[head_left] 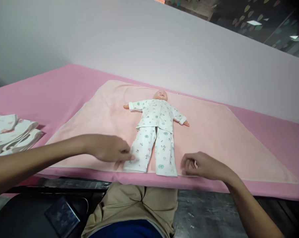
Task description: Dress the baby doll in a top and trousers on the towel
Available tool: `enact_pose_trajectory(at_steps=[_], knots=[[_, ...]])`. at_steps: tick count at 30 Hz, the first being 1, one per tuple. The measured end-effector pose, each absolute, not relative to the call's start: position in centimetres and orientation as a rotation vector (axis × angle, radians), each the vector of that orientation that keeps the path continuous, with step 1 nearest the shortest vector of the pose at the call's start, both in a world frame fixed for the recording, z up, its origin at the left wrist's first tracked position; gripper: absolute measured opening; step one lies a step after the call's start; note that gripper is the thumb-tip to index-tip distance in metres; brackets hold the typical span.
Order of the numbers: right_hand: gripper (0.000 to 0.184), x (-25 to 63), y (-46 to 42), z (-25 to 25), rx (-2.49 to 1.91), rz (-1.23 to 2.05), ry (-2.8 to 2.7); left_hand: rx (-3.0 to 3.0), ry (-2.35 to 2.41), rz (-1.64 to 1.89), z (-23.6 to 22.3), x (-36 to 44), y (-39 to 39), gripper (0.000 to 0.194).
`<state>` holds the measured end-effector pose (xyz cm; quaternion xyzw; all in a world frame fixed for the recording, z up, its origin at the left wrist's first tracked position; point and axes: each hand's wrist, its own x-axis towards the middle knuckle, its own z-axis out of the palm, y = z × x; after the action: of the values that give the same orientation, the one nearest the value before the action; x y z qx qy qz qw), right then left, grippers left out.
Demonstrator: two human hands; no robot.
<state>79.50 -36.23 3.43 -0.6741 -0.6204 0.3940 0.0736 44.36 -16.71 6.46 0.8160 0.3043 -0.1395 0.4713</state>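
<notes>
- My lap in tan pants (142, 198) is at 6 o'clock.
- My right hand (201, 165) is at 4 o'clock from the doll (157, 119). Its fingers curl in; I can't tell if the tips touch.
- My left hand (112, 150) is at 8 o'clock, by 1 doll leg. It's blurry, so I can't tell if it pinches.
- Folded cloths (13, 132) sit at 9 o'clock.
- The doll lies face up on a peach blanket (214, 138), head at 12 o'clock.
</notes>
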Motion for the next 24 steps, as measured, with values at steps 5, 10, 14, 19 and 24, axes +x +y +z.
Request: enact_pose_trajectory(at_steps=[5,10,14,19,24], knots=[[0.03,78.9,-24.9,6.4,-1.907,0.656,-1.812,2.285,0.823,0.203,8.2,53.5,-9.6,0.045],[0.025,79.5,-15.1,5.9,-1.936,0.763,-1.796,2.26,0.781,0.234,6.4,60.1,-3.4,0.041],[0.028,81.2,-13.3,3.9,-1.717,0.978,-1.819,2.212,0.794,0.222,4.4,60.4,-1.5,0.036],[0.023,81.6,-13.2,2.7,-1.624,1.064,-1.777,2.168,0.602,0.038,3.2,59.8,-0.6,0.035],[0.016,80.9,-13.2,2.5,-1.651,0.986,-1.679,2.172,0.598,0.008,3.1,59.7,-0.4,0.036]])
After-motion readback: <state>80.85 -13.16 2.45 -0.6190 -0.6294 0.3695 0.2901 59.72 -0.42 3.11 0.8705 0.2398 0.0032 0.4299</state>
